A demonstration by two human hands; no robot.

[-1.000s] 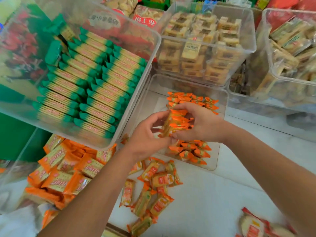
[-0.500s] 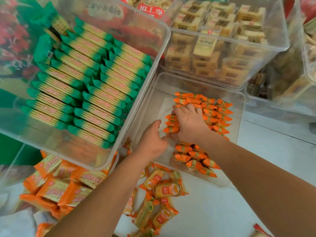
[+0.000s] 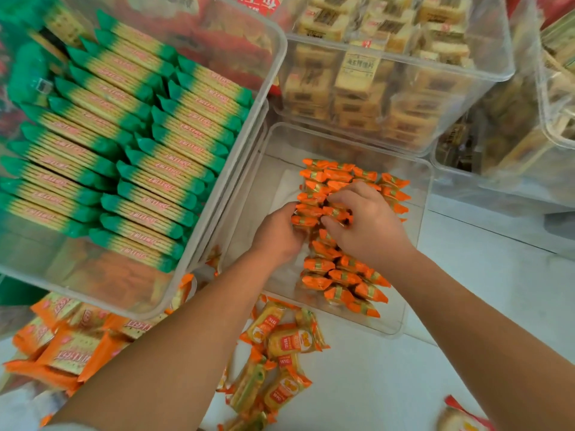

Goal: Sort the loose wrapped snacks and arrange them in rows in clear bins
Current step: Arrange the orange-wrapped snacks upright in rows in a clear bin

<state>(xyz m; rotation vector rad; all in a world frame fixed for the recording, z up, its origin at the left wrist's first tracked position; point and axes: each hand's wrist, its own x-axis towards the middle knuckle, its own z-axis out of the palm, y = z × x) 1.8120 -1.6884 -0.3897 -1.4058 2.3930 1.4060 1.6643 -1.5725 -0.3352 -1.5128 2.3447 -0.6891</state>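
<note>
Looks down on a white counter (image 3: 473, 306) crowded with clear bins. Shows both hands low inside the near middle bin (image 3: 424, 194), on the orange-wrapped snacks (image 3: 342, 275) lying there in rows along its right half. Places the left hand (image 3: 277, 233) at the left end of a middle row, with fingers curled, pinching the twisted end of one snack. Sets the right hand (image 3: 370, 228) close beside it on the right, with fingers bent down over the same row and thumb tucked in, gripping a few snacks and hiding others under the palm. Shows more rows of the same snacks beyond the fingertips and nearer than the wrists. Includes a loose heap of yellow-and-orange snacks (image 3: 286, 343) on the counter just near of the bin, beside the left forearm. Includes, at left, a raised bin of green-ended packs (image 3: 140, 135) in two rows, orange cracker packs (image 3: 71, 349) below it, and pale cakes (image 3: 389, 73) in the far bin.
</note>
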